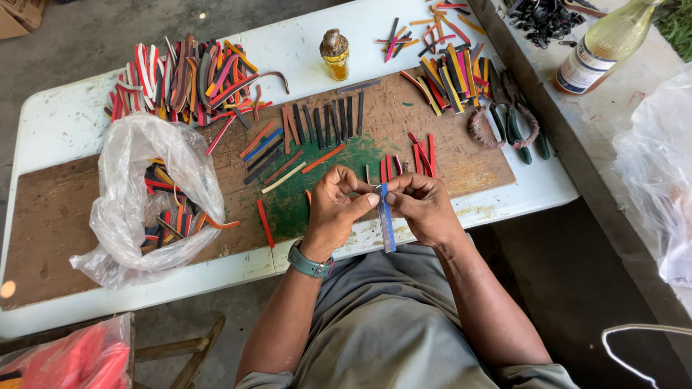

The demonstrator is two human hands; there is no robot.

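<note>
My left hand (333, 209) and my right hand (424, 207) meet over the near edge of a brown wooden board (58, 216). Both pinch the top of a blue strip (387, 225) that hangs down between them, with a small metal piece at its upper end. A green watch is on my left wrist. Red strips (422, 155) lie just beyond my right hand. Dark strips (328, 122) lie in a row beyond my left hand.
A clear plastic bag (137, 194) of coloured strips sits at the left. A heap of strips (187, 75) lies behind it. A small bottle (335, 54), pliers (515, 122), more strips (450, 72) and a large bottle (602, 47) stand farther back and right.
</note>
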